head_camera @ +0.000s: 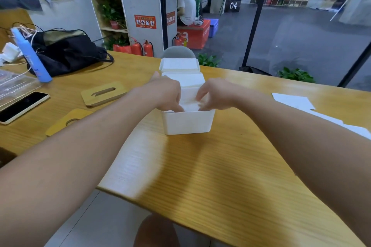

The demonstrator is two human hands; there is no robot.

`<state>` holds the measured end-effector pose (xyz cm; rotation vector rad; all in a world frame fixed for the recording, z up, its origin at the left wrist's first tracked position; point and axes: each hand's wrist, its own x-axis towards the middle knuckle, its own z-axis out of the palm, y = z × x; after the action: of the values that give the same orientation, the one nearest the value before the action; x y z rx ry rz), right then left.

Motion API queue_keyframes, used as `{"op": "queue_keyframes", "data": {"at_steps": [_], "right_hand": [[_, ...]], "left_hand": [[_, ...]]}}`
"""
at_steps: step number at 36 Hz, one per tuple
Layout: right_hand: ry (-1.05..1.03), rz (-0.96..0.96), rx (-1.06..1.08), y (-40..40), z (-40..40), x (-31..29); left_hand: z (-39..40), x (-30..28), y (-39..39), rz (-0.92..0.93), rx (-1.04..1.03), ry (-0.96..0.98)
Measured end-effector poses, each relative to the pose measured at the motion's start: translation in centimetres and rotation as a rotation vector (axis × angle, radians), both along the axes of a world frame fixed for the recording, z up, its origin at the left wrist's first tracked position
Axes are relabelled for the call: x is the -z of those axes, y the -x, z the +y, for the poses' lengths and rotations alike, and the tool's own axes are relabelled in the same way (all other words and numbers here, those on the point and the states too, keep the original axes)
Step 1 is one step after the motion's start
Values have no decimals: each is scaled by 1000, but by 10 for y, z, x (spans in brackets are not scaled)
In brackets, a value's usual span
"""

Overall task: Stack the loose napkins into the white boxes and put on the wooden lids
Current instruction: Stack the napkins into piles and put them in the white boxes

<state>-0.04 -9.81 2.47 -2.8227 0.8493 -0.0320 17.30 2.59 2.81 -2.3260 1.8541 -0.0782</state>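
Note:
Three white boxes stand in a row on the wooden table point(220, 166). The nearest box point(188, 123) is open, with white napkins point(189, 104) inside it. My left hand point(166, 94) and my right hand point(215, 95) reach into it from either side, fingertips curled down onto the napkins. Whether they pinch the paper or only press on it is hidden. Behind it stand the middle box point(186, 80) and the far box point(179, 65), both filled with white. Two wooden lids lie at the left: one slotted lid point(103, 93) and a nearer lid point(66, 121). Loose napkins point(293, 101) lie at the right.
A phone point(22, 107), a clear plastic case point(14, 86), a blue bottle point(31, 56) and a black bag point(68, 50) crowd the table's left side. More napkins point(355, 129) lie near the right edge. A person sits far behind, beyond the table.

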Motion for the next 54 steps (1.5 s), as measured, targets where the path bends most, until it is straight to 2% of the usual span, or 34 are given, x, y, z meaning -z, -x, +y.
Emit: {"op": "queue_keyframes", "data": {"at_steps": [4, 8, 13, 20, 26, 33, 44, 54], "right_hand": [[-72, -202, 42, 22, 6, -13], [-42, -344, 60, 60, 16, -20], [-111, -421, 130, 126, 32, -6], [-98, -468, 293, 236, 48, 41], [63, -410, 476, 312, 47, 81], [109, -330, 684, 370, 41, 111], [105, -372, 506, 341, 15, 124], [281, -305, 317, 295, -8, 111]], "left_hand": [[2, -8, 9, 102, 39, 195], [2, -13, 43, 211, 161, 377], [-3, -7, 109, 320, 298, 463], [-17, 27, 207, 389, 394, 376], [-29, 66, 276, 498, 423, 245], [-49, 103, 311, 757, 372, 98], [-36, 105, 273, 568, 365, 182], [-47, 113, 231, 511, 331, 219]]}}
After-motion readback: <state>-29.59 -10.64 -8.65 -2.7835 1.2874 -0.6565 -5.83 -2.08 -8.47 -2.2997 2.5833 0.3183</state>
